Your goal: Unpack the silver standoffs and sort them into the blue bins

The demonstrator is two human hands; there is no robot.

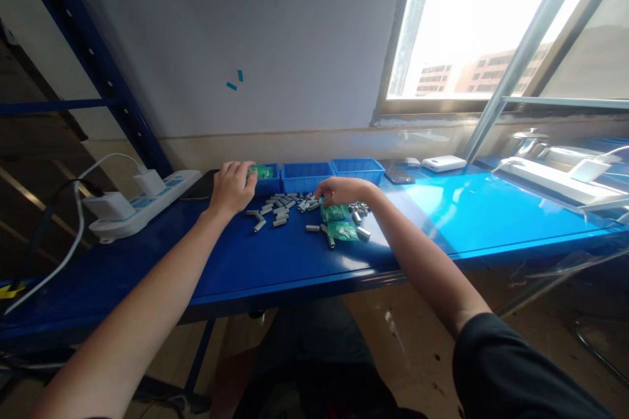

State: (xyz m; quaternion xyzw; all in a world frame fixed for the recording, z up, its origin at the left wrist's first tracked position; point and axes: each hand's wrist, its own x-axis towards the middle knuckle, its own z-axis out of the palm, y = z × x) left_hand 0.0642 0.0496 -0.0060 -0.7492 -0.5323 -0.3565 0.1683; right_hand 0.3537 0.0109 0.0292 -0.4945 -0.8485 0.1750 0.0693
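Observation:
My left hand is at the left blue bin, its thumb and fingers closed on a green plastic packet at the bin's rim. My right hand reaches down over the middle of the table, fingers bent and pinched on the upper edge of another green packet. Just in front of that one lies a further green packet. Short silvery metal cylinders are scattered between and around my hands. Smaller metal pieces lie to the right of my right hand.
Beside the left bin stand a middle blue bin and a right blue bin. A power strip with chargers and cables lies at the left. Near the wall are a dark phone and a white device. Another white strip lies far right.

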